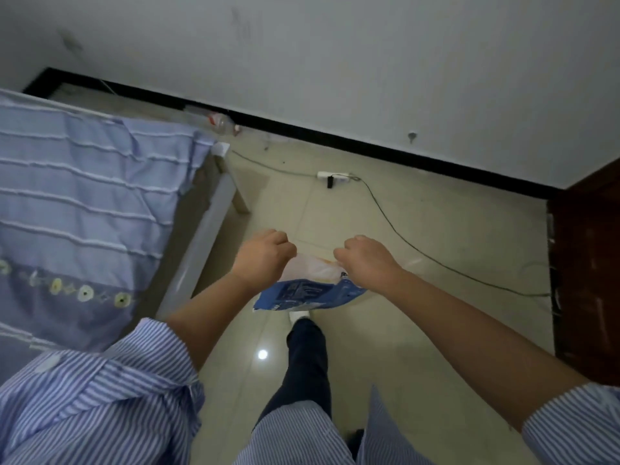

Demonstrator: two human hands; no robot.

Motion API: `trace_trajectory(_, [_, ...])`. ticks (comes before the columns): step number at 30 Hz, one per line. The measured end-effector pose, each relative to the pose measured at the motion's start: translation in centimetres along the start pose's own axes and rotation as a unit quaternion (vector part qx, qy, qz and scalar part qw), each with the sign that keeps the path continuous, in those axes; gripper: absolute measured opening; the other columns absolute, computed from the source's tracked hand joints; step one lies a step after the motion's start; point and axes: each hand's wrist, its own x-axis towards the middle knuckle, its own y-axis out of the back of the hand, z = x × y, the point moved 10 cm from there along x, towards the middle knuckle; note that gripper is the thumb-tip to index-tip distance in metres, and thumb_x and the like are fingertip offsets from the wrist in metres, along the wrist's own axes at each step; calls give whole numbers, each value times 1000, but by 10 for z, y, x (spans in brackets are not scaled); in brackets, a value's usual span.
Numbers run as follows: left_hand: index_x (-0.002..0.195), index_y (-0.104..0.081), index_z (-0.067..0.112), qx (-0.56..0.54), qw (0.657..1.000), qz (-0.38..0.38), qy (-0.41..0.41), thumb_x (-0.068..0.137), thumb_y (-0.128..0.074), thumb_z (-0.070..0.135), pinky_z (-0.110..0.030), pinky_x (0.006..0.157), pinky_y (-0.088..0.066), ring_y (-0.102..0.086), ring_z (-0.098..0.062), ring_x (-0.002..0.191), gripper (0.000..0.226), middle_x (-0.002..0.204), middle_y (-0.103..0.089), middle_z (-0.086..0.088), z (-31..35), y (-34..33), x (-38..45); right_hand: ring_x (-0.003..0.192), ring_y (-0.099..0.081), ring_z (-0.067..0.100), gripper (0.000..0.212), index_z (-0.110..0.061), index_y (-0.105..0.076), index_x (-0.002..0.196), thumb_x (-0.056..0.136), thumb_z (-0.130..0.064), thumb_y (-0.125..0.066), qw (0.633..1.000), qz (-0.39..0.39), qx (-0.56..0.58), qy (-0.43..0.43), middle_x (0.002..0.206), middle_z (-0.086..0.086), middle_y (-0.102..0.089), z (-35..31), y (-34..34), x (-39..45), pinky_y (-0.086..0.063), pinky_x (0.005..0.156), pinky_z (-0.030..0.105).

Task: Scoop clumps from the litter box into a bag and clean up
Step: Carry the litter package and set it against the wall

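A plastic bag, pale and translucent at the top with a blue printed lower part, hangs in front of me above the floor. My left hand pinches its top edge on the left side. My right hand pinches the top edge on the right, so the bag is stretched between both fists. No litter box or scoop is in view.
A bed with a blue striped cover fills the left side. A white power strip lies on the tiled floor with a black cable trailing right. A plastic bottle lies by the black baseboard. A dark wooden door stands at right.
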Motion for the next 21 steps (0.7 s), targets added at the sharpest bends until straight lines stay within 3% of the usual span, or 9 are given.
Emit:
trace_trajectory(3, [52, -65, 12, -17, 999, -24, -27, 60, -58, 9, -16, 38, -34, -52, -22, 41, 10, 51, -51, -4, -42, -8, 67, 29, -42, 19, 44, -14, -50, 42, 8, -5, -75, 999, -37, 10, -5, 37, 3, -45, 53, 1, 67, -17, 41, 15])
trace_trajectory(7, [50, -64, 13, -14, 998, -46, -31, 58, -54, 9, -15, 38, -33, -53, -22, 41, 13, 50, -52, -4, -111, -5, 160, 30, -41, 21, 40, -12, -50, 43, 12, 2, -71, 1000, -23, 5, -19, 36, 5, -43, 114, 35, 157, -17, 44, 18])
trace_trajectory(10, [51, -64, 15, -1, 998, -62, -24, 47, -67, 8, -15, 37, -33, -55, -21, 43, 8, 51, -52, -2, -171, -9, 235, 33, -46, 22, 37, -14, -56, 46, 21, -2, -80, 999, 5, -31, -38, 39, 3, -49, 169, 60, 234, -20, 45, 19])
trace_trajectory(11, [52, -66, 16, 10, 998, -66, -13, 48, -73, 6, -16, 38, -33, -56, -21, 45, 13, 52, -54, -1, -192, -11, 261, 39, -52, 23, 32, -14, -60, 52, 31, -5, -82, 998, -4, -45, -42, 46, 4, -55, 184, 63, 261, -22, 47, 20])
trace_trajectory(13, [69, -71, 13, 25, 994, -109, 16, 62, -77, 7, -23, 48, -42, -61, -23, 63, 11, 68, -60, -4, -239, -34, 306, 70, -63, 26, 16, -11, -66, 84, 68, -10, -70, 996, -52, -38, -54, 81, 9, -67, 216, 52, 311, -28, 57, 25])
trace_trajectory(15, [94, -70, 10, 39, 979, -191, 59, 85, -60, 12, -32, 69, -45, -59, -27, 89, 14, 92, -61, -8, -290, -66, 345, 95, -59, 28, 22, -9, -59, 108, 89, -12, -50, 992, -106, 0, -62, 106, 11, -62, 248, 27, 362, -32, 64, 28])
trace_trajectory(17, [91, -69, 9, 34, 970, -233, 66, 84, -62, 13, -31, 68, -45, -59, -28, 88, 12, 92, -61, -9, -327, -88, 378, 91, -62, 30, 21, -4, -60, 103, 85, -14, -55, 987, -131, 61, -70, 100, 16, -63, 269, 17, 410, -39, 63, 28])
trace_trajectory(19, [70, -69, 12, 26, 969, -240, 44, 63, -79, 11, -25, 52, -44, -61, -25, 67, 12, 74, -61, -6, -353, -99, 412, 65, -66, 29, 19, -1, -65, 81, 66, -12, -72, 987, -123, 101, -37, 75, 18, -65, 278, 17, 453, -47, 50, 25])
trace_trajectory(21, [85, -69, 15, 32, 958, -281, 51, 75, -68, 10, -27, 62, -46, -60, -22, 82, 11, 88, -62, -4, -381, -115, 433, 79, -66, 27, 21, -2, -64, 94, 73, -4, -66, 984, -142, 95, -46, 89, 19, -65, 294, 12, 490, -49, 62, 27])
